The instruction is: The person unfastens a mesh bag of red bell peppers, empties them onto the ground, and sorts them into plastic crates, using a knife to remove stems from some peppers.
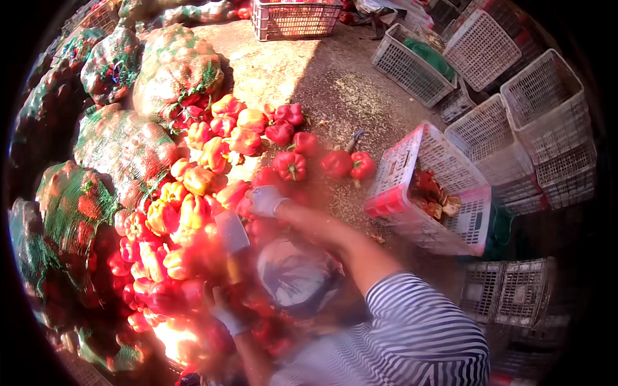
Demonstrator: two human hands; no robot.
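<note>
My right hand [264, 201], in a pale glove, reaches over the pile with its fingers curled on a red bell pepper [244, 207]. Lower down, my left hand [220, 305] is among red peppers; its fingers are blurred. Between the two hands is a wide-bladed knife [232, 233] with a yellow handle [233, 267]. Whether the left fingers touch that handle cannot be made out. Around them spreads a heap of red and orange bell peppers [193, 212]. A rounded grey-white patterned shape [293, 273] covers part of the heap between my arms.
Stuffed green mesh sacks [122, 151] line the left side. A pink-and-white crate [418, 174] at right holds pepper scraps [432, 195]. Stacked plastic crates [547, 109] stand beyond it. Another crate [296, 20] sits at the far side. Loose peppers [347, 165] and pale bits lie on the floor.
</note>
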